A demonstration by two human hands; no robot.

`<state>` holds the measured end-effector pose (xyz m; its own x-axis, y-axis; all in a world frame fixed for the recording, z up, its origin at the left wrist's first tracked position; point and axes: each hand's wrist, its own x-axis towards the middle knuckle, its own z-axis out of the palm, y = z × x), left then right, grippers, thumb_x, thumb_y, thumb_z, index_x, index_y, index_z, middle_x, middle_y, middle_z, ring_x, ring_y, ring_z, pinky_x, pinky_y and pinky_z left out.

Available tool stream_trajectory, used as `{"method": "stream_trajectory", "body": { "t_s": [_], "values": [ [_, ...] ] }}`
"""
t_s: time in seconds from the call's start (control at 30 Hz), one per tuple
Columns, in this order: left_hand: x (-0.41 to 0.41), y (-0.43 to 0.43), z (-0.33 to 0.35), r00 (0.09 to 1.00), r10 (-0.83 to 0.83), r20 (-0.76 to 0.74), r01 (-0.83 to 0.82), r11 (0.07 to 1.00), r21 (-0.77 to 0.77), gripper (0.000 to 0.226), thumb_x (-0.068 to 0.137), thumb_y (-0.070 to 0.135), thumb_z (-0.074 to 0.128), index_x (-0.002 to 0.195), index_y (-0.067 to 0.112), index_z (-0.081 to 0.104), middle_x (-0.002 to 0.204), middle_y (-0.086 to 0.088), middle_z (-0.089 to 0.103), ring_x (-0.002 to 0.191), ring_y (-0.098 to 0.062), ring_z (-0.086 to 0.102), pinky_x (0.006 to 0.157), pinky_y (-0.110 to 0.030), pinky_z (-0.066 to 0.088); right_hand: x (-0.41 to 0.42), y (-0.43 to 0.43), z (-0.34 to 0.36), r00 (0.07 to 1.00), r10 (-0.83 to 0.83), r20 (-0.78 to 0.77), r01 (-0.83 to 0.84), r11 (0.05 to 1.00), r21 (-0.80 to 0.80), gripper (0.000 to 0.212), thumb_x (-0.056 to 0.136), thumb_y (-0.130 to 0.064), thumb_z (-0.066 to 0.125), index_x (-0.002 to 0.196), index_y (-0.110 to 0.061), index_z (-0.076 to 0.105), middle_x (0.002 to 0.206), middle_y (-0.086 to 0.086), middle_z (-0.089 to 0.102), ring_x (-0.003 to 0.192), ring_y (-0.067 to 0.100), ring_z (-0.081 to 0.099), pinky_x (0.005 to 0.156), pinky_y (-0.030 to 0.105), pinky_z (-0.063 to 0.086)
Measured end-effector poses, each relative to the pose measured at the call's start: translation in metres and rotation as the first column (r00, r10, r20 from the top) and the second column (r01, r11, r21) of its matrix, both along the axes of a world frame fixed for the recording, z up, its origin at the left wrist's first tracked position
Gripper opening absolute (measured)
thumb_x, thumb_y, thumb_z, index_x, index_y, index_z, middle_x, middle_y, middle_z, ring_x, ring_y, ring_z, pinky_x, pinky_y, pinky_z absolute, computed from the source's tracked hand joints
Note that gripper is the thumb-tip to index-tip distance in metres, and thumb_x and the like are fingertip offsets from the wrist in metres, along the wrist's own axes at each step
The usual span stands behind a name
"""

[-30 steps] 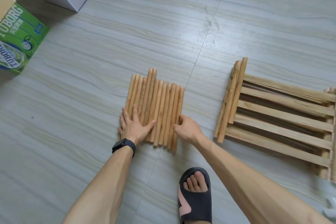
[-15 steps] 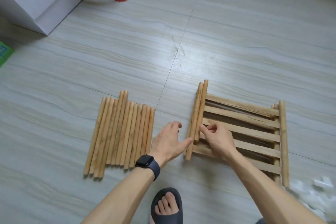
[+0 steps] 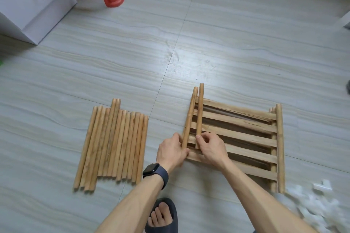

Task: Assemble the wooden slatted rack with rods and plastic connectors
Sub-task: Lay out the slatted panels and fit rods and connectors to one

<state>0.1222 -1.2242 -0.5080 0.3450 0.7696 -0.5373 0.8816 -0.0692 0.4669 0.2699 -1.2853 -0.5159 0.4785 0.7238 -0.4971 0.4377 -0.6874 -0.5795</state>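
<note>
Slatted panels (image 3: 242,134) lie flat on the floor, apparently stacked, with one rod (image 3: 280,147) along their right edge. Two loose rods lie along the left edge, nearly parallel, with their far ends pointing away from the person. The outer rod (image 3: 190,117) tilts slightly inward at its far end. The inner rod (image 3: 200,108) sits just beside it, over the slat ends. Left hand (image 3: 171,152): fingers and thumb curled round the near end of the outer rod. Right hand (image 3: 211,147): thumb and fingertips pinch the near end of the inner rod. Both grips are at the extreme near end only. Judgement: the step is taking these two rods off the panels, probably to sort them with the row of loose rods (image 3: 113,143), which lies side by side on the floor to the left, well apart from the panels. To do it well, raise the near ends first, then clear the far tips so they do not drag on the slats and shift the stack. A long rod held by one end will lever and droop, so slide the grip toward mid-length if carrying. Lay each one parallel to the row, ends level. Plastic connectors (image 3: 310,202), white and blurred, are heaped at the near right of the floor; keep the rods from sweeping into them.
</note>
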Motion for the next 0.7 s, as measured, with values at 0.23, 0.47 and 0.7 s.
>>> {"method": "stream_trajectory", "body": {
  "t_s": [0.23,0.47,0.7],
  "values": [
    [-0.014,0.014,0.021,0.814,0.409,0.412,-0.309,0.906,-0.289,0.037,0.087,0.055,0.07,0.116,0.032,0.07,0.094,0.011,0.075,0.09,-0.005,0.07,0.083,-0.032,0.057,-0.016,-0.022,0.018,0.937,0.337,0.096,-0.349,0.925,0.151,0.022,0.099,-0.04,0.053,0.105,-0.027,0.069,0.09,-0.011,0.05,0.084,0.012,0.054,0.079,0.033,0.046],
    [-0.08,0.039,0.025,0.819,0.509,0.266,-0.504,0.859,-0.09,0.02,0.095,0.039,0.065,0.106,0.023,0.069,0.096,0.005,0.075,0.099,-0.018,0.07,0.091,-0.037,0.055,-0.057,-0.002,0.03,0.91,0.352,0.219,-0.394,0.9,0.188,0.046,0.096,-0.054,0.053,0.132,-0.027,0.058,0.121,-0.007,0.054,0.118,0.014,0.05,0.098,0.031,0.043],
    [-0.173,0.051,-0.008,0.874,0.422,-0.239,-0.399,0.906,0.142,0.045,0.1,0.038,0.058,0.137,0.012,0.059,0.129,-0.013,0.066,0.118,-0.033,0.061,0.092,-0.037,0.05,-0.065,-0.026,-0.017,0.841,0.387,0.378,-0.396,0.916,-0.059,0.095,0.086,-0.067,0.043,0.161,-0.023,0.005,0.168,0.013,-0.002,0.154,0.032,-0.001,0.123,0.051,0.013]
  ]
}}
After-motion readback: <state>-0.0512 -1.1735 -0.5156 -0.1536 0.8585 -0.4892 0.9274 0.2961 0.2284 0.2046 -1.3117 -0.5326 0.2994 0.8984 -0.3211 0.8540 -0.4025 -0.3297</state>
